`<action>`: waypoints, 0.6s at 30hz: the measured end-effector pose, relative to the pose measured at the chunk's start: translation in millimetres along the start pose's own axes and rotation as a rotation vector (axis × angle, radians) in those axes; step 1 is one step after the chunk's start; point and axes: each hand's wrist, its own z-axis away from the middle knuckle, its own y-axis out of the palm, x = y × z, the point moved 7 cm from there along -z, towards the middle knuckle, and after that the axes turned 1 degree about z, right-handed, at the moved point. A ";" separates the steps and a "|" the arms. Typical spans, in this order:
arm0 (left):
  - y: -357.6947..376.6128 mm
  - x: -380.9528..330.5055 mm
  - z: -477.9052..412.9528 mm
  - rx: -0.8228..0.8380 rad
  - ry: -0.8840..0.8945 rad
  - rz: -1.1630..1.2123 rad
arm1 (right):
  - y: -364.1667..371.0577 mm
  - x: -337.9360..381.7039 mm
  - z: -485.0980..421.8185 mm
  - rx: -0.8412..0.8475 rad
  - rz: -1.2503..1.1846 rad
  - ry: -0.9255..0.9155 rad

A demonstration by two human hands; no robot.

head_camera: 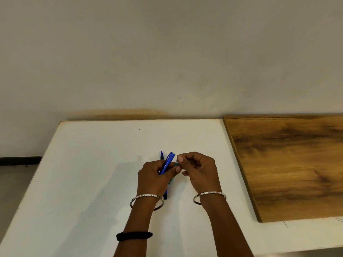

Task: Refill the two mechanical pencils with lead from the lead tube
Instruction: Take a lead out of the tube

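My left hand (152, 175) grips a blue mechanical pencil (168, 161), tilted with its top end pointing up and to the right. A second blue pencil (161, 154) lies on the white table under that hand; its tip shows beyond the fingers and its dark end (165, 196) shows by the wrist. My right hand (199, 171) pinches a small grey piece (176, 162) right at the held pencil's top end. A dark teal object (171, 179), perhaps the lead tube, peeks out between my hands. Whether it is held or lying on the table is hidden.
The white table (92, 173) runs left to an edge with floor beyond. A wooden board (287, 164) lies on the table to the right of my hands. A plain wall (167, 52) stands right behind the table.
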 end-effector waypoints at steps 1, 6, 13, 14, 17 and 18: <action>0.4 0.2 -0.2 0.007 0.008 -0.015 | -1.1 -0.8 -0.7 -0.002 0.019 -0.003; 2.5 1.4 -1.0 0.019 0.028 -0.067 | -6.0 -6.4 -2.1 -0.053 0.052 0.017; -2.4 7.3 -3.4 -0.009 -0.028 -0.003 | -23.8 -7.7 -2.9 -0.231 0.142 -0.003; -3.4 7.6 -3.5 -0.013 -0.031 0.005 | -22.0 -7.6 -3.2 -0.218 0.231 -0.018; -5.1 7.9 -4.2 -0.021 -0.035 0.030 | -5.6 -9.5 -2.6 -0.085 0.539 -0.037; -5.3 7.2 -4.2 -0.019 -0.031 0.035 | -1.1 -10.8 -2.3 -0.053 0.620 -0.043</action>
